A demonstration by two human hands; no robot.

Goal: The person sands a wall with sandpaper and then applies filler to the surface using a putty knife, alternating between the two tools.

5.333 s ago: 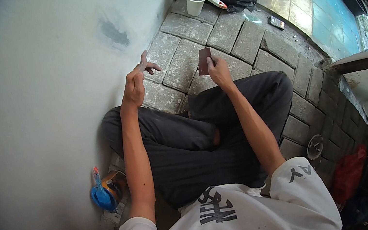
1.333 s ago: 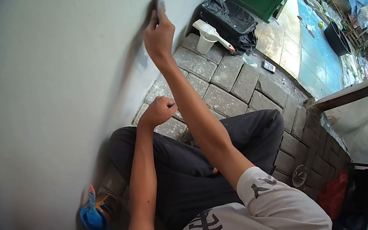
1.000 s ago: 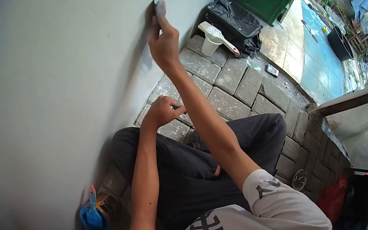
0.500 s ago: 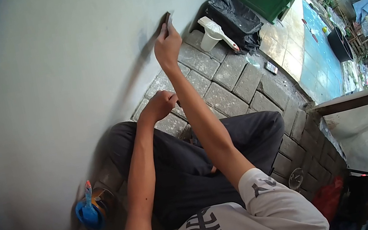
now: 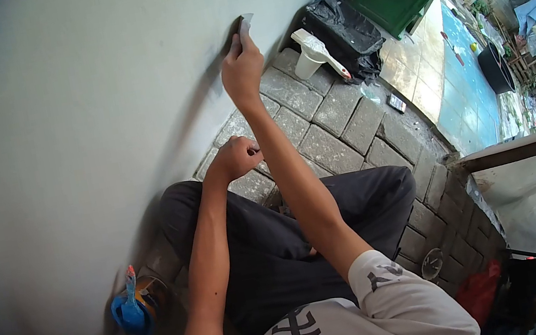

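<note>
My right hand [image 5: 243,75] is stretched up to the white wall [image 5: 93,112], closed on a thin, slightly curled piece of sandpaper [image 5: 246,25]. The sheet's pale side faces me and its top edge sticks out past my fingers at the wall. My left hand [image 5: 235,158] is curled closed above the paving, beside my right forearm. Its fingers are tucked in, and I cannot make out whether anything small is inside them. My dark trousers [image 5: 255,256] show below, legs folded on the ground.
A white tub [image 5: 309,65] with a white-bristled brush [image 5: 321,52] across it stands by a bin in black plastic [image 5: 349,35]. Left, near the wall, sits a blue-rimmed pot [image 5: 133,317] holding a blue brush. A small box-like item [image 5: 396,103] lies on the grey pavers [image 5: 336,145].
My right hand has shifted slightly left along the wall, and more of the sandpaper's pale face shows. My left hand stays closed, a little further right.
</note>
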